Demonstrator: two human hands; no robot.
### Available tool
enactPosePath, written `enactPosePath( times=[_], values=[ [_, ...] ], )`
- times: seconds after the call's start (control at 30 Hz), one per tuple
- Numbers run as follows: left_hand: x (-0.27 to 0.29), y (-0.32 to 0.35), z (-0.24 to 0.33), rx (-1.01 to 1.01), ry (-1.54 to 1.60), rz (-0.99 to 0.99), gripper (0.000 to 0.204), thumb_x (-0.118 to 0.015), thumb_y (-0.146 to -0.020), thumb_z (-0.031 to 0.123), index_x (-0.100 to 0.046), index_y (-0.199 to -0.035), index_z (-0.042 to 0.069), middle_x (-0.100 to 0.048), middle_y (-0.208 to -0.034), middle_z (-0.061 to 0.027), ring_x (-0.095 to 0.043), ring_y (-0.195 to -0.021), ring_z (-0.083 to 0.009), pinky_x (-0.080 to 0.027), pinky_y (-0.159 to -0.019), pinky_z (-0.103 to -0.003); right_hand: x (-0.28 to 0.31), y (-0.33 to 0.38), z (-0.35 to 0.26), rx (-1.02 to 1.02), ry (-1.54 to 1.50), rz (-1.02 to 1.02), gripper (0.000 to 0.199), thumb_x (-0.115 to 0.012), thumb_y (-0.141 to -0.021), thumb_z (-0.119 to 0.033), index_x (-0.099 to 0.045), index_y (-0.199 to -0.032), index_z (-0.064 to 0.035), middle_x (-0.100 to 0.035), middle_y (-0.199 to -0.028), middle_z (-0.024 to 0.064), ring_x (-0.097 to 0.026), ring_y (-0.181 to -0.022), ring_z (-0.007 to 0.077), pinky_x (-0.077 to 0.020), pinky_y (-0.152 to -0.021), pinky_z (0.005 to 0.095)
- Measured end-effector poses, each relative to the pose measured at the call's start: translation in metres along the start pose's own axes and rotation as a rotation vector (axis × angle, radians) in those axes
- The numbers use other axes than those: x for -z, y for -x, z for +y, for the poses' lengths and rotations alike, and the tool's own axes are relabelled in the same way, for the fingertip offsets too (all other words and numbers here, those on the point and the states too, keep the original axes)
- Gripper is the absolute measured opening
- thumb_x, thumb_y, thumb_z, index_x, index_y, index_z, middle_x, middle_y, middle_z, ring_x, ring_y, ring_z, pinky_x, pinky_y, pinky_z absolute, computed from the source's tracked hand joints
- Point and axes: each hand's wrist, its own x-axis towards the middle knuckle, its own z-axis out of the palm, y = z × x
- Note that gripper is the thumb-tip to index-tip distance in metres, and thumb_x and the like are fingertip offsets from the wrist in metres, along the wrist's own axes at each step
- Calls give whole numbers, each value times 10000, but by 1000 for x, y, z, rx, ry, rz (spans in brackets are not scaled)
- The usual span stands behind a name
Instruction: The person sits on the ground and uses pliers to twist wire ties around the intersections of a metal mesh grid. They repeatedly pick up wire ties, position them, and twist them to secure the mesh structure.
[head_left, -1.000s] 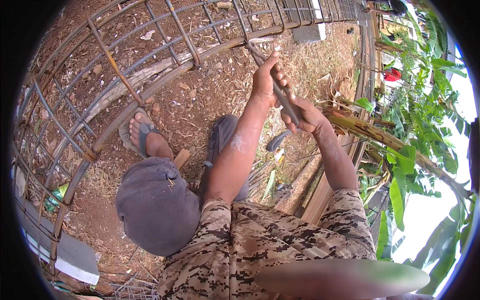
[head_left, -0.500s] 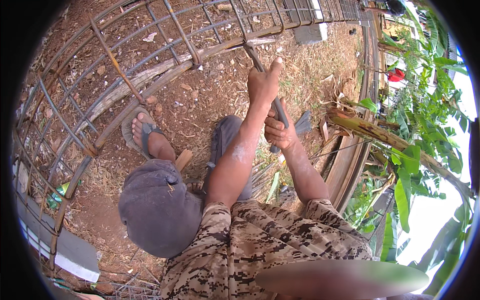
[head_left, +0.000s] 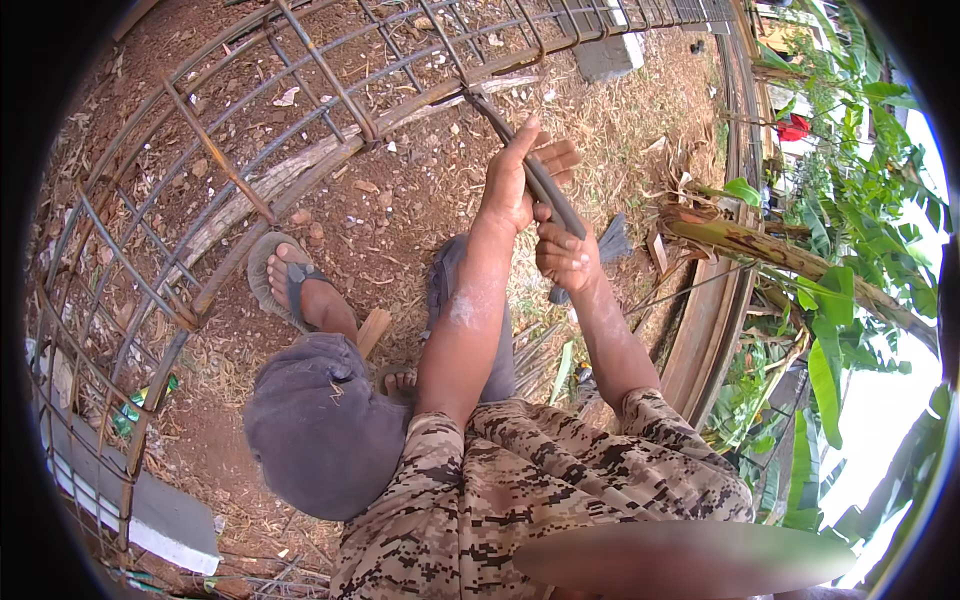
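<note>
Low at the near edge, the shirt point(head_left: 560, 455) spreads below both arms, and the bent left knee point(head_left: 325, 425) rises beside the left elbow, probably for balance. Farther out, the right hand point(head_left: 570, 256) is wrapped tightly round the near end of a dark bar point(head_left: 549, 188), its forearm slanting up and inward. Just beyond, the left hand point(head_left: 511, 187) meets the bar with thumb and fingers extended and apart, the bar crossing between them; its arm reaches out almost straight. The tight right hand seems to carry the hold, the loose left one to guide. The bar slants away to the cage point(head_left: 217, 150), its tip at the lower rod; whether it grips there, I cannot tell. Past the cage's lower rod sits a grey block point(head_left: 608, 60); plants point(head_left: 835, 300) stand off right.
</note>
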Motion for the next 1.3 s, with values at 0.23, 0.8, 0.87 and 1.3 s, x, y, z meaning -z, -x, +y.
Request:
enactPosePath(
  times=[0.23,0.8,0.87,1.3],
  values=[
    [-6,3,-15,-297,-979,624,529,-821,-769,510,-632,-694,21,-656,-605,-94,-636,-532,-173,-506,-513,-325,18,22,-4,65,793,405,980,-251,-910,-805,-519,-1281,61,-653,-1017,180,-678,-897,270,-577,-844,461],
    [83,-6,14,-101,-581,89,475,-628,-965,272,-527,-1268,-79,-625,-1211,-244,-653,-1100,-337,-529,-978,-419,27,56,17,674,1379,962,353,-803,-856,-266,-521,-773,-71,-554,-665,1,-565,-597,83,-462,-542,260],
    [93,-3,27,-41,-465,127,508,-589,-987,339,-530,-1264,-82,-627,-1205,-256,-651,-1101,-358,-523,-988,-444,26,73,13,662,1481,1017,347,-790,-865,-330,-598,-843,-42,-549,-664,-21,-541,-623,75,-436,-553,268],
    [-17,21,-12,448,-1834,1,319,-540,-992,319,-661,-1004,23,-617,-794,-66,-557,-677,-177,-458,-625,-347,73,156,19,437,1551,1164,368,-732,-889,-390,-661,-813,-37,-620,-702,62,-546,-604,161,-434,-580,350]
  ],
)
